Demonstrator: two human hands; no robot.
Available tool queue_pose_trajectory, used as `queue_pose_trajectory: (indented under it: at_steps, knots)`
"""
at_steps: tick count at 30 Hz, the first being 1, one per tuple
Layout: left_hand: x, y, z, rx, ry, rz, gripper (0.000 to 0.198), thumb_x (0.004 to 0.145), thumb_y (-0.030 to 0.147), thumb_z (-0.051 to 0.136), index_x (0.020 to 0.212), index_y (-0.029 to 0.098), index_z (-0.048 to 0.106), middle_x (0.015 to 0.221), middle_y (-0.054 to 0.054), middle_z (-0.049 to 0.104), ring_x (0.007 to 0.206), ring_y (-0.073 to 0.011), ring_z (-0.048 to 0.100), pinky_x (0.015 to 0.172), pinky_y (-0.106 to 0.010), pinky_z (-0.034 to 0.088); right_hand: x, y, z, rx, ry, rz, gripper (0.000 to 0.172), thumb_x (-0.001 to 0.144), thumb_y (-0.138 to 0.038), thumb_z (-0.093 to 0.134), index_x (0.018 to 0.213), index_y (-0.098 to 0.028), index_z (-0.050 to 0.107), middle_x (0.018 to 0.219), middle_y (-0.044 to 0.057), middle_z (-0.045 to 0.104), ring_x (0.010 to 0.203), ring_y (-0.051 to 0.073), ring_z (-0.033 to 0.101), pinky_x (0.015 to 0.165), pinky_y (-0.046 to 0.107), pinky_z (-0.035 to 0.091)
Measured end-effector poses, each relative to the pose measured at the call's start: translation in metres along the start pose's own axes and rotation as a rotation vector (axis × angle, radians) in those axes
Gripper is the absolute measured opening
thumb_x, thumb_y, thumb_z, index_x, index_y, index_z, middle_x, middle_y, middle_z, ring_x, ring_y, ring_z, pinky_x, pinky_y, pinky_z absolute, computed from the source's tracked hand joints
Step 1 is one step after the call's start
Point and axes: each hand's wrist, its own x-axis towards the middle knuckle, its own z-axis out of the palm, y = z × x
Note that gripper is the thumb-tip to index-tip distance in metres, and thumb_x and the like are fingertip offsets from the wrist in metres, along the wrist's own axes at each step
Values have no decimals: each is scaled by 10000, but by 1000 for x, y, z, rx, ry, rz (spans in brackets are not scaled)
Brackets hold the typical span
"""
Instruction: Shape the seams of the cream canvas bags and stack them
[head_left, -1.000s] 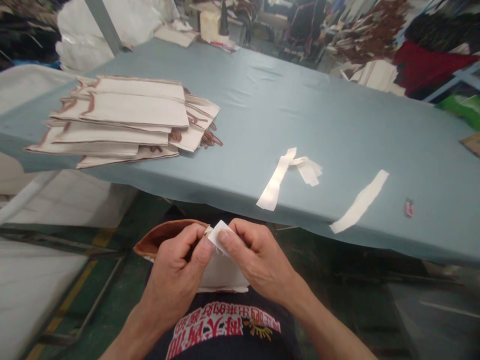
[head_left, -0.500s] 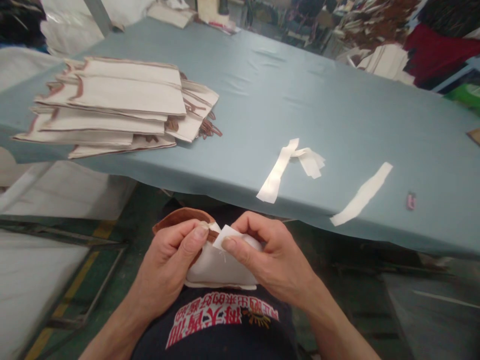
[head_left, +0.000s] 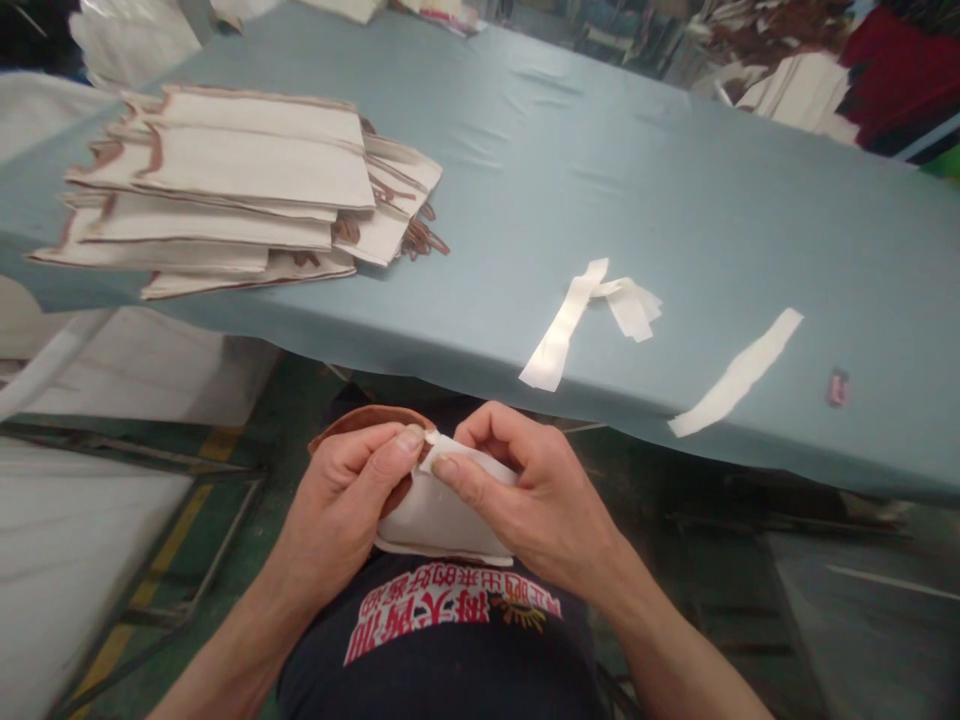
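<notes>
In my lap, above the dark apron, is a cream fabric bag (head_left: 442, 520) with a brown section (head_left: 367, 418) along its far left side. My left hand (head_left: 349, 490) is closed, thumb and fingers pinching the bag's edge where cream meets brown. A white strip (head_left: 469, 455) is pinched between the thumb and fingers of my right hand (head_left: 536, 495). Its tip lies at the bag's edge, very near my left thumb. Whether the strip is stuck to the bag cannot be told. My right fingers hide part of the strip and the bag's right side.
A blue-green table (head_left: 480, 220) stretches ahead. On its left lies a stack of cream bags (head_left: 255, 160) with brown edging and cords. Loose white strips (head_left: 566, 325) lie near the front edge, another strip (head_left: 739, 375) farther right, beside a small pink object (head_left: 838, 388).
The white strip in my right hand has moved left and turned flatter, its tip now close to my left thumb. Both hands keep their grip. The head view has tilted down slightly.
</notes>
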Motion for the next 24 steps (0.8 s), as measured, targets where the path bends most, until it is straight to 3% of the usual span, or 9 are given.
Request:
queue_pose_trajectory:
  at_steps: [6,17,24]
  knots:
    - [-1,-5,-2,-9,8,-24,477,1005,609,688,745,210,707,607,36,444,561,-135,356,498,-271,276,3,4,4,-35,-9,27,209,937,-381,714,832,-230,613,681,-47,627,595,116,515,565,266,327]
    - [0,-2,0,101,76,57,518,1005,599,671,671,205,646,617,21,473,568,-139,393,496,-273,302,5,0,8,-85,-11,54,204,938,-341,721,815,-234,598,677,-57,621,596,115,511,575,268,328]
    - [2,-9,-1,94,78,48,488,1037,585,649,728,210,697,615,24,479,583,-143,403,502,-264,314,7,0,7,-95,-8,74,203,933,-342,728,813,-235,604,700,-49,637,627,126,529,588,273,328]
